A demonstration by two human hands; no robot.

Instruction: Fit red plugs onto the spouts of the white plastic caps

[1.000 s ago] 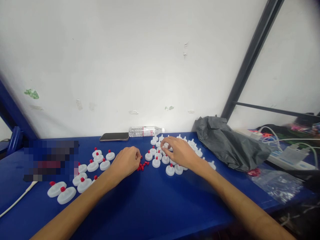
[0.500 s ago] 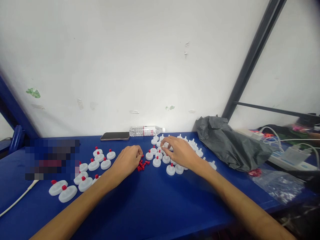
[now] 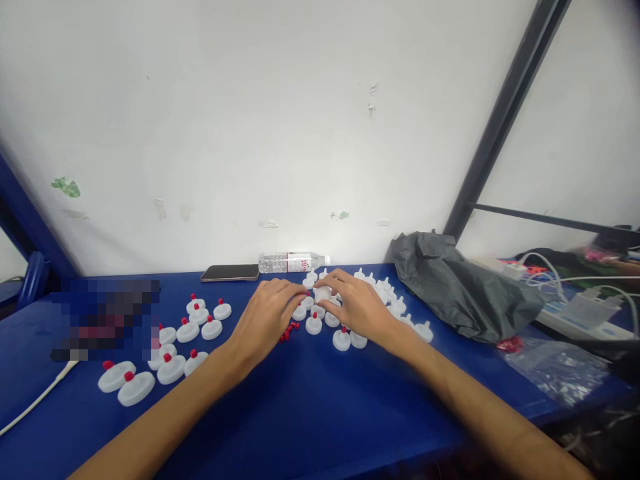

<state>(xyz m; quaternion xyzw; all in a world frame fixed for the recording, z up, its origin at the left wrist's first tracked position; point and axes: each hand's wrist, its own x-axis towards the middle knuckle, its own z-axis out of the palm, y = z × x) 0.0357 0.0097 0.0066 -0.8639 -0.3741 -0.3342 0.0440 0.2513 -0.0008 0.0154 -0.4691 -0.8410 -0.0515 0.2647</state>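
My right hand (image 3: 356,303) is closed around a white round spout lid (image 3: 323,294), its thumb and fingers on the rim. The lid is tilted, with its narrow end toward my left hand (image 3: 274,308). That hand pinches a small red cap (image 3: 306,292) at the lid's spout; its fingertips partly cover the cap. Below the left fingers lies a little pile of loose red caps (image 3: 286,333). Around my right hand stand white lids, some with red caps, like this one (image 3: 313,325), others with bare spouts, like this one (image 3: 424,331).
Several red-capped lids (image 3: 136,389) stand at the left. Along the wall lie a phone (image 3: 230,273) and a clear plastic bottle (image 3: 293,262). To the right are a dark grey plastic bag (image 3: 465,287), a clear bag (image 3: 557,370) and a power strip with cables (image 3: 590,313).
My left hand has moved from the red cap pile up and right to the spout lid, bringing a red cap. My right hand now holds a lid tilted toward it.
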